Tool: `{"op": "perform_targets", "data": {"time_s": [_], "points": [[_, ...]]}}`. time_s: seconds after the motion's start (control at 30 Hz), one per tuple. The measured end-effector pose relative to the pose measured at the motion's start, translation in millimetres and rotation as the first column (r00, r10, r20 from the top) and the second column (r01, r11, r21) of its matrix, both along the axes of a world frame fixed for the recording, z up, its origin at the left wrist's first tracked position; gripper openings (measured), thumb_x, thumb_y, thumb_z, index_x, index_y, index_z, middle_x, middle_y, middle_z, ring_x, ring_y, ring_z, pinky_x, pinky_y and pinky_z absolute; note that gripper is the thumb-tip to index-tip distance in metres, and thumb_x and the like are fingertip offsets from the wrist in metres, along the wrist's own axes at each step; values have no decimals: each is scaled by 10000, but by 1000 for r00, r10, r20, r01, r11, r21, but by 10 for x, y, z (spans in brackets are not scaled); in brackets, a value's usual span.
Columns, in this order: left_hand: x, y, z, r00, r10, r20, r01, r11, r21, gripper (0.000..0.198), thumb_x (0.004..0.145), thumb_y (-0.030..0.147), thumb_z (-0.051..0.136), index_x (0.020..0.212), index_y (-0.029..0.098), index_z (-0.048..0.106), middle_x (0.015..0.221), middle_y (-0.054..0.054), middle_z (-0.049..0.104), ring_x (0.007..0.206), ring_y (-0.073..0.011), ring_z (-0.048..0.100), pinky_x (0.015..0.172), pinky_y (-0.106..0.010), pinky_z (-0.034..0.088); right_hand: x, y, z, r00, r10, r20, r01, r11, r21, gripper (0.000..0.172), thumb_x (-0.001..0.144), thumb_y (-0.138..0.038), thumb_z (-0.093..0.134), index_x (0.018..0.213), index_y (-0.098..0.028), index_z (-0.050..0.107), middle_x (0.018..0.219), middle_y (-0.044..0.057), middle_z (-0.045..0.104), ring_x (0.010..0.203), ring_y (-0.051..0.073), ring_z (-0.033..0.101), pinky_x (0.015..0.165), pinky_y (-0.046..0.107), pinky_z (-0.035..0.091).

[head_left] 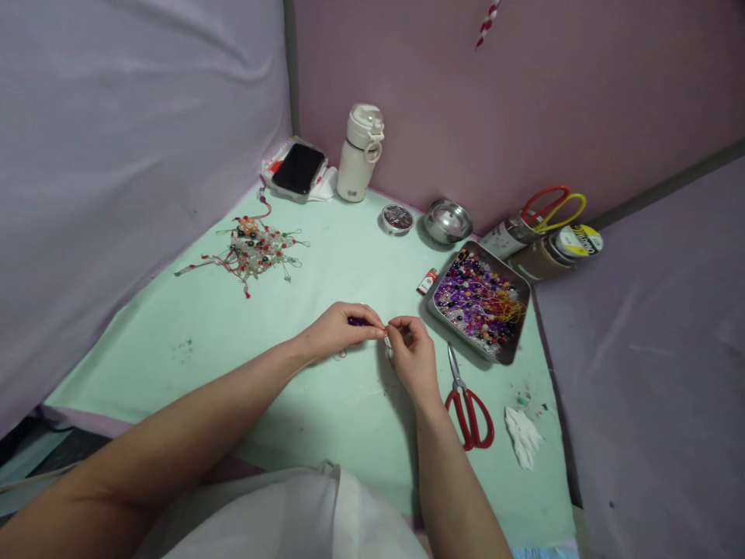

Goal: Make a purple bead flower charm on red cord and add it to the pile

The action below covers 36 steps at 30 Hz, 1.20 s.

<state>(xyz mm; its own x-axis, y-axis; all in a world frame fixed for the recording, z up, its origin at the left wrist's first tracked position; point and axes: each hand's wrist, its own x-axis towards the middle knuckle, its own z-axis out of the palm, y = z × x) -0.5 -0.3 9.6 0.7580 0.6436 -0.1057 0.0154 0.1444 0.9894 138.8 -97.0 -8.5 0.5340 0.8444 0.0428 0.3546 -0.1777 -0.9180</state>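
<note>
Over the middle of the table, my left hand (pixel 346 326) is closed in a pinch on a beaded string (pixel 357 321) whose dark purple beads show beside its fingers. A small loop hangs just below that hand. My right hand (pixel 414 353) meets it fingertip to fingertip, its thumb and forefinger pinching the same string near a tiny reddish bit. Under the right fingertips a thin pale strand dangles. What exactly lies between the fingers is mostly hidden. Red-handled scissors (pixel 469 407) rest beside my right wrist, blades apart from the hand.
A metal tin of mixed beads (pixel 520 341) stands at right, with a lighter (pixel 427 281), steel bowl (pixel 448 223), round tin (pixel 397 220) and jars (pixel 538 260) around it. Beaded strings (pixel 256 248) are heaped at left. Behind are a bottle (pixel 358 163) and phone (pixel 299 168); a crumpled tissue (pixel 524 437) lies at right.
</note>
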Motion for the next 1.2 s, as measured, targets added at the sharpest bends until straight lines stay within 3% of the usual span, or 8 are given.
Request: {"op": "perform_targets", "data": {"time_s": [0.13, 0.3, 0.43, 0.6, 0.77, 0.97, 1.07, 1.2], "points": [[-2, 7, -29, 994, 46, -96, -55, 994, -94, 204, 697, 322, 729, 777, 134, 727, 655, -14, 611, 525, -72, 419, 486, -221, 303, -19, -8, 49, 996, -8, 85, 2, 997, 72, 91, 820, -233, 527, 846, -197, 606, 883, 25, 587, 825, 169, 542, 739, 298, 432], [-11, 8, -66, 993, 59, -105, -77, 982, -173, 232, 701, 347, 733, 792, 134, 717, 491, 45, 448, 454, -61, 343, 435, -211, 220, -54, -14, 40, 991, 117, 59, -122, 988, 91, 70, 819, -217, 550, 854, -211, 610, 902, 26, 596, 867, 175, 552, 790, 315, 430], [-2, 12, -87, 994, 74, -82, -93, 958, -271, 235, 687, 338, 751, 795, 134, 712, 521, 37, 470, 440, -49, 337, 414, -204, 200, -47, -16, 20, 972, 179, 155, -190, 980, 62, 55, 826, -221, 560, 793, -215, 603, 870, 28, 603, 885, 189, 552, 816, 336, 420], [7, 44, -136, 994, 107, -38, -113, 894, -433, 240, 660, 321, 788, 772, 126, 706, 687, -15, 570, 471, -23, 344, 405, -189, 186, 76, -25, -12, 872, -59, 486, 74, 997, -11, 81, 837, -234, 545, 816, -208, 619, 897, 60, 613, 927, 245, 521, 865, 427, 351], [3, 60, -160, 991, 126, -35, -127, 866, -483, 245, 665, 319, 797, 783, 126, 704, 692, -11, 545, 487, -22, 351, 401, -181, 187, 138, -38, -49, 784, -174, 596, 215, 977, 2, 185, 807, -175, 520, 965, -197, 614, 1058, 120, 559, 1031, 313, 474, 866, 511, 345], [7, 58, -173, 992, 122, -30, -120, 851, -511, 254, 671, 311, 796, 794, 113, 695, 646, 1, 515, 465, -18, 338, 396, -183, 172, -39, -49, -25, 820, -4, 573, -159, 959, 233, 288, 826, -93, 512, 1063, -242, 579, 1124, 95, 453, 1067, 246, 465, 889, 447, 433], [9, 51, -186, 994, 100, -36, -103, 836, -538, 256, 676, 319, 789, 802, 121, 686, 603, 24, 480, 445, -20, 332, 390, -186, 162, -104, -56, -52, 781, 100, 617, -303, 924, 233, 363, 825, -30, 487, 1059, -276, 616, 1154, 84, 415, 1082, 231, 446, 862, 413, 468], [14, 29, -167, 998, 44, -47, -63, 790, -610, 246, 671, 310, 785, 781, 125, 665, 590, 34, 490, 429, -14, 317, 384, -180, 162, -103, -50, -107, 736, 150, 660, -370, 906, 207, 369, 830, -35, 489, 1014, -296, 673, 1179, 76, 421, 1107, 246, 433, 841, 413, 489]]}}
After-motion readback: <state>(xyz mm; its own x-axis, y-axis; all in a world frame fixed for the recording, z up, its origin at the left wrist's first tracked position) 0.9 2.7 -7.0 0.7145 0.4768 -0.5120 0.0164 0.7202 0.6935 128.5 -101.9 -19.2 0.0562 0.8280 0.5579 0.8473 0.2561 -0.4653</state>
